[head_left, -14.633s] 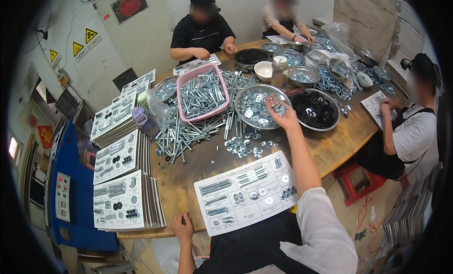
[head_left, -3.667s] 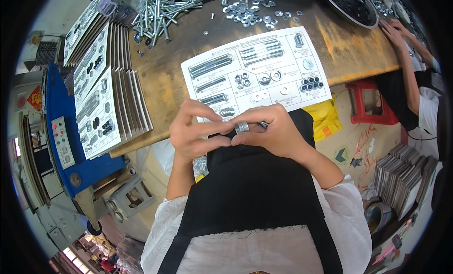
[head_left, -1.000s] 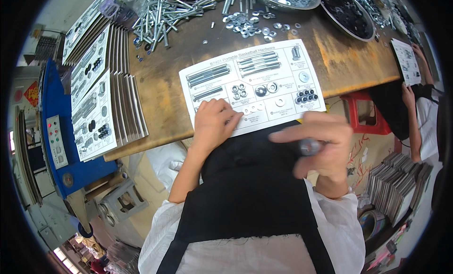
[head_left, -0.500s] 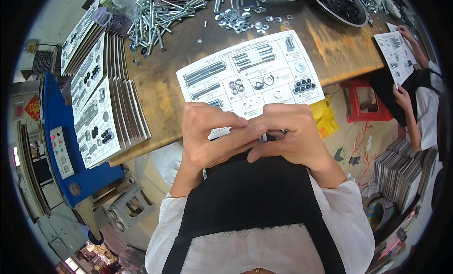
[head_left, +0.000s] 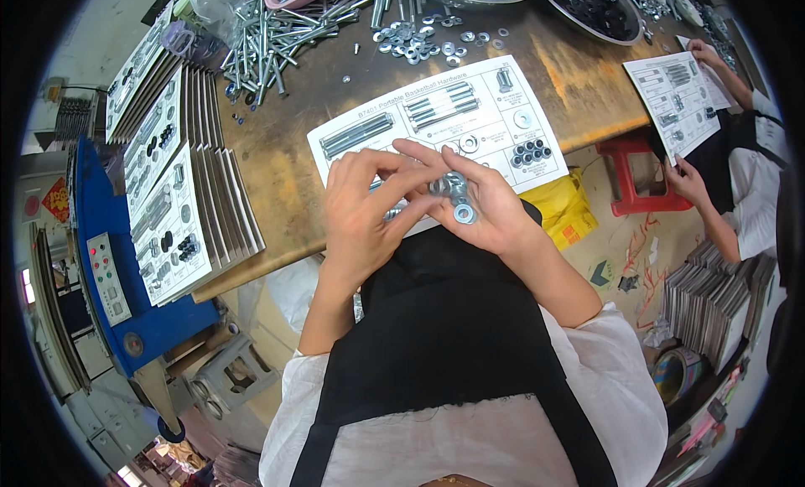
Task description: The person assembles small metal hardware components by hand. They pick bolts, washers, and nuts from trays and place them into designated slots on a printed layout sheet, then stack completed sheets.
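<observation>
My right hand (head_left: 496, 204) is turned palm up and cupped around several small silver washers (head_left: 464, 213), which lie on the palm and by the fingers. From the left, my left hand (head_left: 362, 209) reaches in with thumb and forefinger pinched at a washer (head_left: 438, 186); its tips are slightly blurred. Some shiny metal shows beneath the left fingers, but I cannot tell whether it is held. Behind both hands, a white hardware card (head_left: 344, 128) lies at the table's near edge, with bolts, washers and black-centred nuts (head_left: 530, 154) on it. My hands cover its lower part.
Loose long bolts (head_left: 267, 47) and scattered washers (head_left: 411, 44) lie at the back of the wooden table (head_left: 281, 181). A bowl of dark parts (head_left: 591, 9) stands back right. Stacked cards (head_left: 197, 210) line the left. At right, another person's hands hold a card (head_left: 671, 101).
My hands have moved up and apart. The right hand has turned palm up, showing the washers. The other person's card at right has shifted left and lower.
</observation>
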A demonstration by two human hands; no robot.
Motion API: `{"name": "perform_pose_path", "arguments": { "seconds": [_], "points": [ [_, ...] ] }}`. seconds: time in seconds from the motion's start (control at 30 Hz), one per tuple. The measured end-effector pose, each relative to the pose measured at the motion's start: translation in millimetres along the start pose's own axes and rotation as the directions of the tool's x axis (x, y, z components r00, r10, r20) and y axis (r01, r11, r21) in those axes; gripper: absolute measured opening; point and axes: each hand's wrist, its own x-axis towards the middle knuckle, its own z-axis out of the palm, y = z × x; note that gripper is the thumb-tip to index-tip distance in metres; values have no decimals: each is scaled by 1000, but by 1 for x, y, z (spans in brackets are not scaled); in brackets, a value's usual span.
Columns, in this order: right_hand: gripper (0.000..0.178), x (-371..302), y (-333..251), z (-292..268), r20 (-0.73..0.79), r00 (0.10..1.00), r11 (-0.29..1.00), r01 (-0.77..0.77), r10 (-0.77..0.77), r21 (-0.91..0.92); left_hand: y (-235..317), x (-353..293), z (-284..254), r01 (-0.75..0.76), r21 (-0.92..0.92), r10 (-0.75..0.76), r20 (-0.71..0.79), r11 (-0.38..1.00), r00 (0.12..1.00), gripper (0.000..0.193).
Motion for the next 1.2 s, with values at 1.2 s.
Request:
{"name": "perform_pose_path", "arguments": {
  "seconds": [1.2],
  "points": [
    [32,4,4,-5,17,999,942,-22,29,-335,-13,-10,-29,23,-428,-36,-21,903,999,39]
  ]
}}
